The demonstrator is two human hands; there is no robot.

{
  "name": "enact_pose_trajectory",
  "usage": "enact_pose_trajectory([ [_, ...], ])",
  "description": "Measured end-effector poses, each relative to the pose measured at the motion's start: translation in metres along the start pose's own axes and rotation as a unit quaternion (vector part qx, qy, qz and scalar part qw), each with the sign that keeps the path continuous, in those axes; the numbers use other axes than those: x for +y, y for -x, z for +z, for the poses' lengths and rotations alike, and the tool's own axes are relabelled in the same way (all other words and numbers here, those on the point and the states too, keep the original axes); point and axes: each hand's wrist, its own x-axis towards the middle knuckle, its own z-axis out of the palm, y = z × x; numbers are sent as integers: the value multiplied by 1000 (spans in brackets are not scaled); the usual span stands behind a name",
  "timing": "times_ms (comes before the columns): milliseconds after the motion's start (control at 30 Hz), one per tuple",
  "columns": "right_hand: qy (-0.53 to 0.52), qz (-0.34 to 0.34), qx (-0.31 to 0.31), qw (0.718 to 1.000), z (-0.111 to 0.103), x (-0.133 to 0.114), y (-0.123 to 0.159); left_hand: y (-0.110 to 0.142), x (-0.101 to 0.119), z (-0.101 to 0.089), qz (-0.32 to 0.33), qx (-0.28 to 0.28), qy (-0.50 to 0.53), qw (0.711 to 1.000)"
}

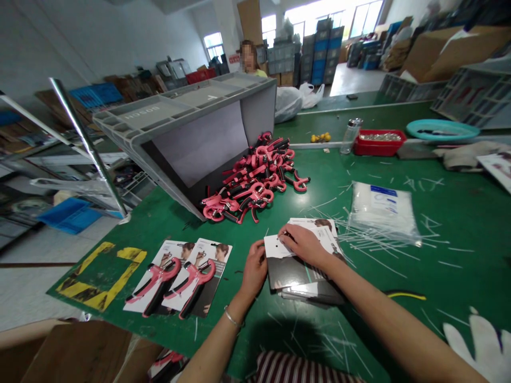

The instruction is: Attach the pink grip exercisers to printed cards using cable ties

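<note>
Reference point: the top card [285,272], white at its upper end and dark below, resting over a stack of similar cards [313,291] on the green bench [459,282].

Left hand [254,274]: directly at the left edge of the top card, fingers curled inward against that edge. Cannot tell whether they close on it, as the fingertips are partly hidden. A bracelet [231,317] sits at this wrist.

Right hand [302,243]: over the upper part of the top card, so the card lies below it. Fingers are bent, with the tips down near the card's upper left corner, next to a small dark hole. Cannot tell whether anything is pinched there.

Left of the top card, well apart: two pink-and-black squeeze grips [195,274], each lying slantwise on a printed card. Farther left, a square of yellow-and-black tape [133,256].

Beyond the top card, toward the left: a pile of loose grips [257,181] spilling from a tipped grey crate [171,113].

Right of the top card: scattered white plastic ties [375,243], some touching a clear bag [383,210]. Nearer the body on that side, a white glove [485,340].
</note>
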Motion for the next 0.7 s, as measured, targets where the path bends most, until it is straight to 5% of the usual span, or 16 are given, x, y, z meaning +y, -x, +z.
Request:
enact_pose_trajectory([
  [167,-3,-4,7,1000,0,0,1,6,3,-15,8,-129,15,991],
  [333,-8,-14,6,1000,0,0,1,27,-1,-23,42,-182,-11,982],
  [500,-17,-8,8,1000,0,1,1,29,-5,-11,59,-143,-22,988],
  [700,-15,-7,10,1000,1,1,1,22,-6,2,-10,-59,36,998],
])
